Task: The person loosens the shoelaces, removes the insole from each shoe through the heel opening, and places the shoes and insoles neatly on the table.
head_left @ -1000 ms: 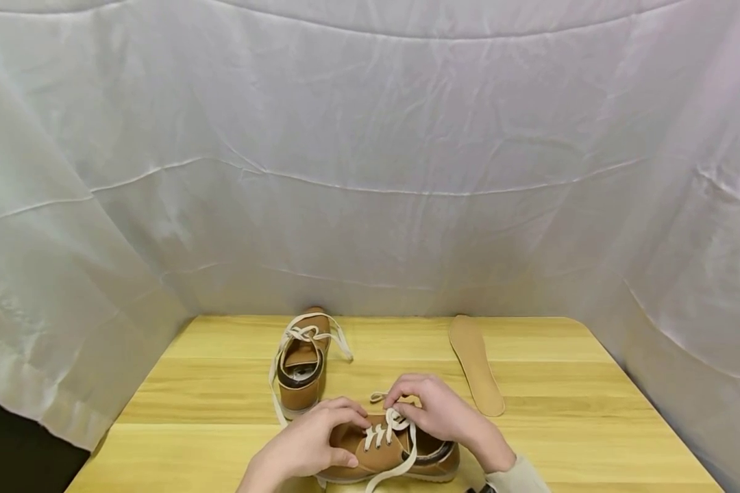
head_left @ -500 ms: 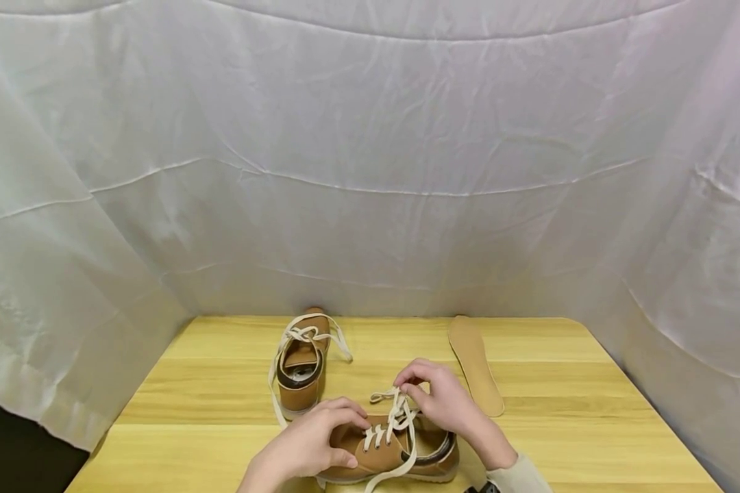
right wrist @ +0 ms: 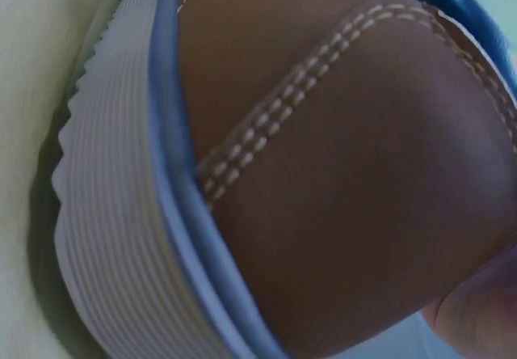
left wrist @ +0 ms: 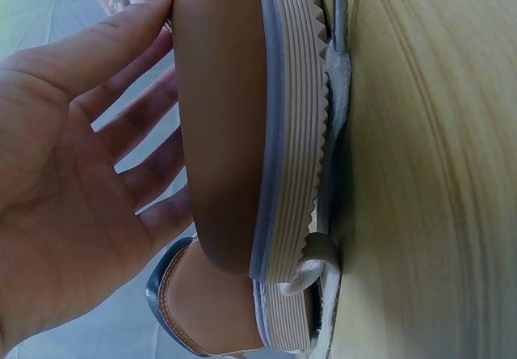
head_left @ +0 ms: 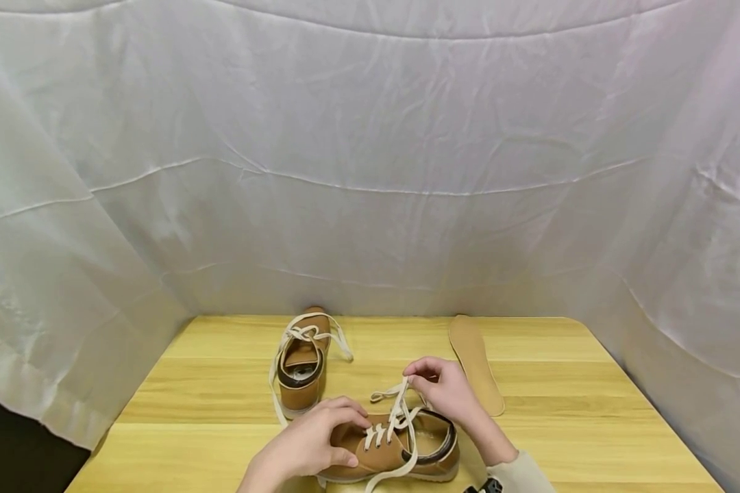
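Note:
A tan shoe [head_left: 395, 448] with a white ribbed sole lies near the table's front edge, toe to the left. My left hand [head_left: 311, 441] rests over its toe, fingers curled around the upper; the left wrist view shows that hand [left wrist: 73, 181] cupping the brown toe [left wrist: 222, 124] above the sole. My right hand [head_left: 440, 387] is lifted above the shoe's opening and pinches a cream lace [head_left: 397, 404] pulled up and back. In the right wrist view only the shoe's stitched heel [right wrist: 355, 173] and sole show.
A second tan shoe [head_left: 302, 366] with loose cream laces stands behind on the wooden table [head_left: 191, 383]. A tan insole [head_left: 475, 363] lies at the back right. White cloth [head_left: 370, 171] walls the table on three sides.
My right hand has risen from the shoe's tongue and drawn back to the right, pulling the lace up taut. The left hand has stayed on the toe.

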`<control>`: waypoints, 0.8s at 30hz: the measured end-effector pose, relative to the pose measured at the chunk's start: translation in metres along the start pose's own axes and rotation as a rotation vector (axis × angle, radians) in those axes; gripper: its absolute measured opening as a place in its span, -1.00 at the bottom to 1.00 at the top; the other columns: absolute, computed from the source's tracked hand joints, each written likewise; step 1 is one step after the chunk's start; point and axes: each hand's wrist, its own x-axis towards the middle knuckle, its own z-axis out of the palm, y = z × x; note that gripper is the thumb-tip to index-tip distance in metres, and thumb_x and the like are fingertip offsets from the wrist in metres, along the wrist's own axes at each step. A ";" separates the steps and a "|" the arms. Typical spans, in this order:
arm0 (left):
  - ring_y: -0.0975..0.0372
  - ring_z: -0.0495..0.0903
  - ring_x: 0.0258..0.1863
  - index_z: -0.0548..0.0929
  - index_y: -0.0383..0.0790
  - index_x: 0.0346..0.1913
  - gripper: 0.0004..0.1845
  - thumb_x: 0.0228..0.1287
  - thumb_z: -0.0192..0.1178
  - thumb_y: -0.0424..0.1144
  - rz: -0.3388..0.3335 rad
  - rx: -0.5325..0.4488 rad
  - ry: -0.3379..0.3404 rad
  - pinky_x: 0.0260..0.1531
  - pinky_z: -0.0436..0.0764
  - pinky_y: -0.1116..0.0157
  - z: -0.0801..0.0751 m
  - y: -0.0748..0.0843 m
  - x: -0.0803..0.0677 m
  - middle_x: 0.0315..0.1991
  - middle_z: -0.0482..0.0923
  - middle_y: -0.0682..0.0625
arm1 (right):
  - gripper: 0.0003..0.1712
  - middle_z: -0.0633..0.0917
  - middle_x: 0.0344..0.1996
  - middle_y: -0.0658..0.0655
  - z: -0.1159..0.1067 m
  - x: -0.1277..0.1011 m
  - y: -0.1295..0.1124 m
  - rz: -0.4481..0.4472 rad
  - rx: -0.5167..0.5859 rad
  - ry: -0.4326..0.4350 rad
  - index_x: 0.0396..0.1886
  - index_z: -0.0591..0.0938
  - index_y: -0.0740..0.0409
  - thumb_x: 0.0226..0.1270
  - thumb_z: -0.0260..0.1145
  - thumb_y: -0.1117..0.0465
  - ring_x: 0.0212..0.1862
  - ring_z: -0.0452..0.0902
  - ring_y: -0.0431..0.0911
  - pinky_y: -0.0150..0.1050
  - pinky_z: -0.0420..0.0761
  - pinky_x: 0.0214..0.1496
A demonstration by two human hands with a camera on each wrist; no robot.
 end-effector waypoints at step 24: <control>0.28 0.53 0.22 0.75 0.14 0.09 -0.55 0.10 0.60 -0.14 -0.009 0.003 -0.001 0.23 0.57 0.18 0.001 -0.001 -0.002 0.17 0.60 0.23 | -0.68 0.74 0.10 -0.06 0.003 -0.008 -0.018 -0.459 -0.159 -0.273 0.11 0.74 0.01 0.44 0.36 0.35 0.15 0.66 -0.12 -0.08 0.67 0.21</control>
